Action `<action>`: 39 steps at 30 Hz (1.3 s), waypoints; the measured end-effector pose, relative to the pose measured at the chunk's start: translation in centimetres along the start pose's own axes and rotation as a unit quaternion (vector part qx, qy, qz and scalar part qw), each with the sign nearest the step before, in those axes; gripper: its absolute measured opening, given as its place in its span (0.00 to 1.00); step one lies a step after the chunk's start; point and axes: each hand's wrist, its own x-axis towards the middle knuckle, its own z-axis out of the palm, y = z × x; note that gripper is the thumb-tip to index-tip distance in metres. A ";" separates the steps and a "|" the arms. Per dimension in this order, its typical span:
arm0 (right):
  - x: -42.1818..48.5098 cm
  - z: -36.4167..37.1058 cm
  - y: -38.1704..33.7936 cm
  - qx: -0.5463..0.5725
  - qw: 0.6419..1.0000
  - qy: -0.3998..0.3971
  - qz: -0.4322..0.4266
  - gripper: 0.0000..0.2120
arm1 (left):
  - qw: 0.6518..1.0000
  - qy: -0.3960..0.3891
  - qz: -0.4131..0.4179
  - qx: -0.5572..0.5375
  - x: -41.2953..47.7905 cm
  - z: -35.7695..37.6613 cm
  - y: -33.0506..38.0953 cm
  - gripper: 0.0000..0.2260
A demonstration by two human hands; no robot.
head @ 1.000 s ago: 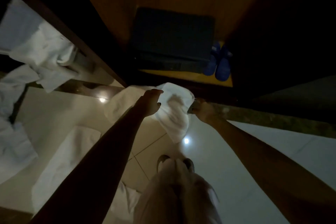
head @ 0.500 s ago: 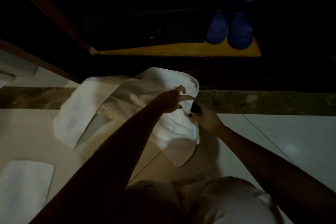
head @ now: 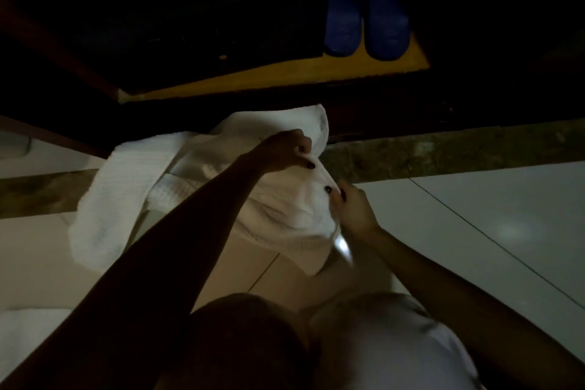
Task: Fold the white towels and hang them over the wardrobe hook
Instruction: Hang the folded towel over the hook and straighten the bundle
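A white waffle-weave towel (head: 196,187) hangs in front of me above the pale tiled floor, bunched and sagging to the left. My left hand (head: 281,152) pinches its upper edge near the top right corner. My right hand (head: 351,206) pinches the same edge a little lower and to the right, close to the left hand. Another white towel (head: 28,326) lies flat on the floor at the lower left. The wardrobe hook is not in view.
The open wardrobe bottom lies ahead, with a yellow-lit shelf edge (head: 285,76), a dark box (head: 190,9) and a pair of blue slippers (head: 364,22). A dark stone threshold strip (head: 443,152) crosses the floor. My knees (head: 364,342) are at the bottom.
The view has tilted down and closer to the floor. My hands have come together on the towel's edge, and the towel has dropped lower and spread to the left.
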 end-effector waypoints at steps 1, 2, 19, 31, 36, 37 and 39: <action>-0.4 -1.0 -1.7 0.007 1.000 0.012 0.001 0.14 | 0.999 0.038 0.017 -0.013 -0.9 -1.2 0.7 0.09; -1.0 -2.1 -3.6 0.014 1.000 0.020 -0.001 0.14 | 0.996 0.076 0.020 -0.040 -2.2 -2.7 1.7 0.11; -19.6 -27.9 -46.1 -0.034 0.981 -0.024 -0.190 0.15 | 0.907 0.343 -0.092 -0.226 -33.5 -40.1 25.8 0.13; -36.1 -46.6 -71.4 -0.016 0.933 0.075 -0.352 0.19 | 0.855 0.489 0.033 -0.169 -51.9 -61.0 45.6 0.03; -41.6 -54.1 -78.4 -0.014 0.909 0.150 -0.389 0.20 | 0.848 0.504 0.103 -0.124 -56.6 -67.2 52.9 0.09; -42.5 -55.2 -79.4 -0.021 0.903 0.158 -0.398 0.20 | 0.847 0.507 0.103 -0.120 -57.1 -68.1 53.7 0.09; -43.5 -56.9 -80.8 -0.024 0.894 0.173 -0.414 0.19 | 0.846 0.516 0.099 -0.089 -57.8 -69.6 54.9 0.05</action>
